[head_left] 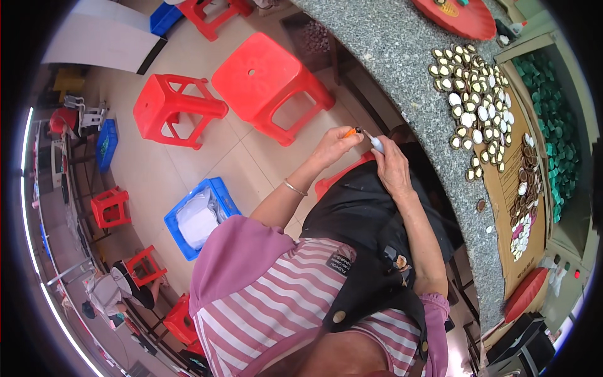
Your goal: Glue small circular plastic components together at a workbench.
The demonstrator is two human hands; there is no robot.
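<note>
In front of my lap, my left hand is closed around an orange lighter with a dark end. Close beside it, my right hand grips a small whitish bottle whose thin tip points toward the lighter's end. Whether the tip touches the lighter is too small to tell, and no flame can be made out. Below both hands lies my black apron. On the speckled grey counter to the right, many small dark-rimmed pieces with pale oval centres are spread out.
Flat cardboard bears more small pieces; beyond it, a box holds green pieces. A red tray sits at the counter's far end. Red stools and a blue crate stand on the floor. Another person is at far left.
</note>
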